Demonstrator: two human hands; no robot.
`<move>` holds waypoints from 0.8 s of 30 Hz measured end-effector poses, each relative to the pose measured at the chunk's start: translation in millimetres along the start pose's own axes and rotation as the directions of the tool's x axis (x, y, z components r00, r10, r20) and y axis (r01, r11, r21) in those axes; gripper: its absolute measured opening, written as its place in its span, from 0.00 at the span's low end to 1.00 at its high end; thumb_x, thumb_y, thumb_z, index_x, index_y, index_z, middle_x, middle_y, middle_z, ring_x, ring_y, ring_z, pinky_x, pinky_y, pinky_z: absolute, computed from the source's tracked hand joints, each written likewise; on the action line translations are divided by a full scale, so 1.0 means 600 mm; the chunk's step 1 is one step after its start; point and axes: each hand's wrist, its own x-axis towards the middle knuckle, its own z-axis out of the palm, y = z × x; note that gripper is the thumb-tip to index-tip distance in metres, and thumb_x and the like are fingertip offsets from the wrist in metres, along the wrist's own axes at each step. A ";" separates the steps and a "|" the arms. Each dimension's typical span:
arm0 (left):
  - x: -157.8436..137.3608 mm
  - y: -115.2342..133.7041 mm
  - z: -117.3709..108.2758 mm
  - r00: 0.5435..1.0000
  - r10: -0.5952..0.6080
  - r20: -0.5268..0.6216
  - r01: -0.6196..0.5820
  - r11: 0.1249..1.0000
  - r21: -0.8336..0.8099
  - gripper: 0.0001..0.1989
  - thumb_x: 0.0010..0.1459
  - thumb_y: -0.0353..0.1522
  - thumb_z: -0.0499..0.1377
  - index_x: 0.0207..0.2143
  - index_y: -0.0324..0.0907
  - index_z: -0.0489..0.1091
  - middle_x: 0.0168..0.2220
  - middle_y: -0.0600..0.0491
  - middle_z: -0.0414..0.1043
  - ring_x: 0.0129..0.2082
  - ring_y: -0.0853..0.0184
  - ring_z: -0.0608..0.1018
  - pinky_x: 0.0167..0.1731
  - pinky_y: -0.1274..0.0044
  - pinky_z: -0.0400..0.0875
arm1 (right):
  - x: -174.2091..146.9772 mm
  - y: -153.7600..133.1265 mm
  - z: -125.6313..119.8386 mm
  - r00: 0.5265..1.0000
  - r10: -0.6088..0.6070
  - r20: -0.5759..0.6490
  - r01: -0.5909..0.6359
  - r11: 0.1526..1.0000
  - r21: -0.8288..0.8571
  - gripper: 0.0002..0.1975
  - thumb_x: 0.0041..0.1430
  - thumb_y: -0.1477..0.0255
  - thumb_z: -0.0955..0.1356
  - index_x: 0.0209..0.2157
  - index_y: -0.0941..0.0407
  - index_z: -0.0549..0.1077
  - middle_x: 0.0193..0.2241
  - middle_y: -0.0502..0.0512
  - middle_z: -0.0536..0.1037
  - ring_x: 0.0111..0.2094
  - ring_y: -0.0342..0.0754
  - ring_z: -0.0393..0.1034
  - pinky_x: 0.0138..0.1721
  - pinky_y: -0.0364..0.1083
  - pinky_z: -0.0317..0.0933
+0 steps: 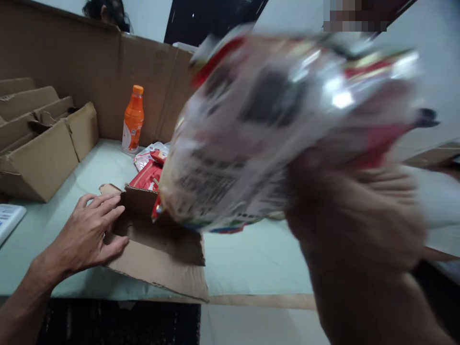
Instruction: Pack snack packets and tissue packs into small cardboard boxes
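Note:
My right hand [359, 215] grips a large plastic food packet [244, 139] by its right end, lifted close to the camera. Motion smears its print, and black lettering shows on its pale back. Below the packet's left end lies a small cardboard box [158, 244] with torn edges, its hollow side facing up. My left hand [95, 227] rests on the box's left edge, fingers stretched and slightly apart. Behind the box are red packets [147, 176], partly covered by the box and the large packet.
An orange bottle [133, 120] stands against a tall cardboard wall [143, 67]. Divided cardboard bins [46, 153] are at the left, with a white device [10, 220] in front. Pale green cloth [258, 263] covers the table. A person's head [108, 12] shows beyond the wall.

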 end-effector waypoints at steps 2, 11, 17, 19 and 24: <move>0.002 0.002 -0.003 0.999 -0.019 0.029 0.019 1.000 0.002 0.25 0.62 0.44 0.57 0.54 0.38 0.74 0.59 0.37 0.75 0.57 0.43 0.77 0.53 0.52 0.66 | -0.017 -0.005 0.017 1.000 0.029 -0.012 -0.028 0.999 0.045 0.04 0.64 0.66 0.73 0.39 0.48 0.81 0.41 0.51 0.84 0.40 0.50 0.79 0.42 0.54 0.77; 0.003 0.012 0.008 0.998 -0.061 -0.036 0.061 0.998 0.018 0.39 0.57 0.45 0.59 0.65 0.30 0.58 0.58 0.31 0.72 0.56 0.42 0.76 0.58 0.52 0.65 | -0.035 -0.002 0.086 0.759 0.097 0.644 0.389 0.726 -0.567 0.13 0.65 0.78 0.63 0.26 0.56 0.71 0.23 0.51 0.73 0.23 0.42 0.62 0.26 0.43 0.52; -0.003 0.013 0.016 0.997 -0.055 -0.048 0.058 0.995 0.078 0.48 0.54 0.45 0.61 0.69 0.25 0.50 0.62 0.27 0.68 0.58 0.40 0.75 0.61 0.51 0.63 | -0.017 0.038 0.144 0.373 0.451 0.811 0.508 0.632 -0.586 0.12 0.64 0.76 0.67 0.48 0.56 0.77 0.42 0.59 0.83 0.38 0.50 0.75 0.31 0.45 0.53; -0.003 0.015 0.013 0.998 -0.049 -0.025 0.051 0.996 0.068 0.44 0.55 0.43 0.61 0.68 0.27 0.54 0.63 0.28 0.68 0.60 0.40 0.74 0.61 0.50 0.63 | -0.020 0.054 0.150 0.277 0.508 0.816 0.509 0.642 -0.573 0.15 0.64 0.75 0.67 0.52 0.56 0.76 0.47 0.60 0.83 0.43 0.53 0.76 0.36 0.46 0.57; -0.007 0.014 0.010 0.999 -0.023 -0.025 0.022 1.000 -0.006 0.40 0.58 0.40 0.60 0.69 0.34 0.55 0.60 0.37 0.73 0.59 0.44 0.75 0.62 0.49 0.61 | -0.035 0.074 0.145 0.278 0.506 0.817 0.498 0.651 -0.573 0.15 0.65 0.80 0.64 0.49 0.57 0.78 0.46 0.61 0.83 0.43 0.53 0.77 0.39 0.47 0.60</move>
